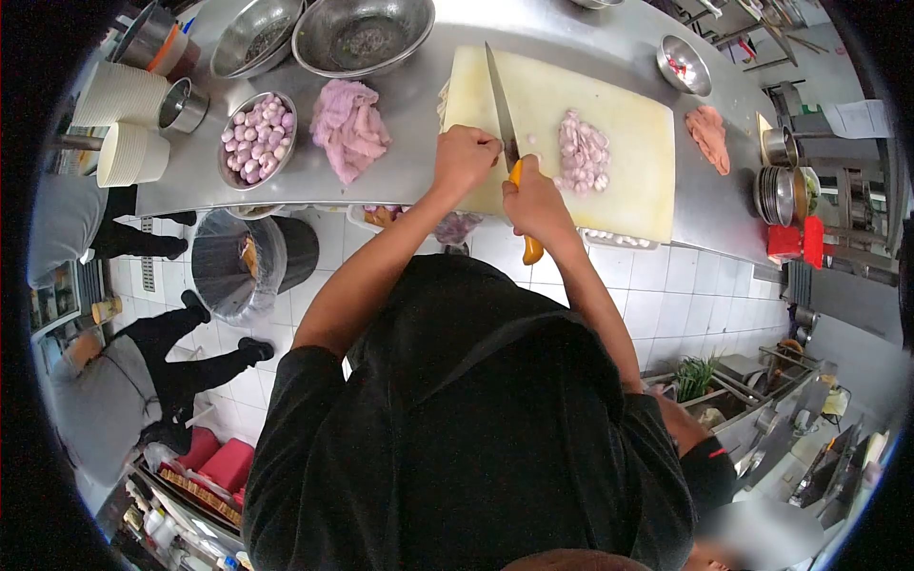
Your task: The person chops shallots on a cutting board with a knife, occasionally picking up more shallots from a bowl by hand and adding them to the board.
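Note:
My right hand [539, 198] is wrapped around the yellow handle of a kitchen knife [499, 95], whose long blade points away from me over the white cutting board [633, 124]. Just left of the blade, my left hand [466, 157] is closed with its fingertips pinched together. Whatever those fingers hold is too small or hidden to make out. A pile of cut shallots [583, 152] lies on the board to the right of the knife. Off to the left, a metal bowl [226, 167] holds many peeled shallots [257, 138].
A pink cloth [348, 128] lies between the shallot bowl and the board. Large metal bowls [364, 65] stand behind it. A small bowl [684, 48] with red bits and an orange cloth [707, 139] are at right. A lined bin [211, 249] stands below left; people are nearby.

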`<state>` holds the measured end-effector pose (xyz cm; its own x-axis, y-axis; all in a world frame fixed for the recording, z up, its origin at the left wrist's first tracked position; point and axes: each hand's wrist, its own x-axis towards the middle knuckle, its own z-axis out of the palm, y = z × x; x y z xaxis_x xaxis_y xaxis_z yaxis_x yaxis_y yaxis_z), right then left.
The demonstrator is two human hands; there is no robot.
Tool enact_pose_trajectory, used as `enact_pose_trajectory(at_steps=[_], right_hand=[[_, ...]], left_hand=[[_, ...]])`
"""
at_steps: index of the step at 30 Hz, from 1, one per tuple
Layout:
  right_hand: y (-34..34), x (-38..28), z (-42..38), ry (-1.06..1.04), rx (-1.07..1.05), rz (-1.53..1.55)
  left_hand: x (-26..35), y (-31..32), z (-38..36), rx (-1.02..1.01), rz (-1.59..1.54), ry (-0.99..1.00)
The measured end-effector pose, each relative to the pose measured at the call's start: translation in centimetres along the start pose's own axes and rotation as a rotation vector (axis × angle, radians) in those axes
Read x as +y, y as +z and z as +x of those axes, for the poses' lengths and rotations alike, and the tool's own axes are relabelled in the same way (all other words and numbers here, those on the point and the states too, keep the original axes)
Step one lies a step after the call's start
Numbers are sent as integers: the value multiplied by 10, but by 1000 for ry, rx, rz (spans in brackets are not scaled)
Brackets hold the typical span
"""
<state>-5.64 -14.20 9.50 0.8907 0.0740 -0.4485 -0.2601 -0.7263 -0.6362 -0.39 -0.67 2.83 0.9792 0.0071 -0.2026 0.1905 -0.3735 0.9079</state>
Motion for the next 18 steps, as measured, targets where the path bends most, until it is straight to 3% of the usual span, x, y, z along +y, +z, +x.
enact_pose_trajectory(at_steps=[18], right_hand=[[-26,-24,-23,86,-73,-15]], left_hand=[[-7,4,5,12,-7,-14]])
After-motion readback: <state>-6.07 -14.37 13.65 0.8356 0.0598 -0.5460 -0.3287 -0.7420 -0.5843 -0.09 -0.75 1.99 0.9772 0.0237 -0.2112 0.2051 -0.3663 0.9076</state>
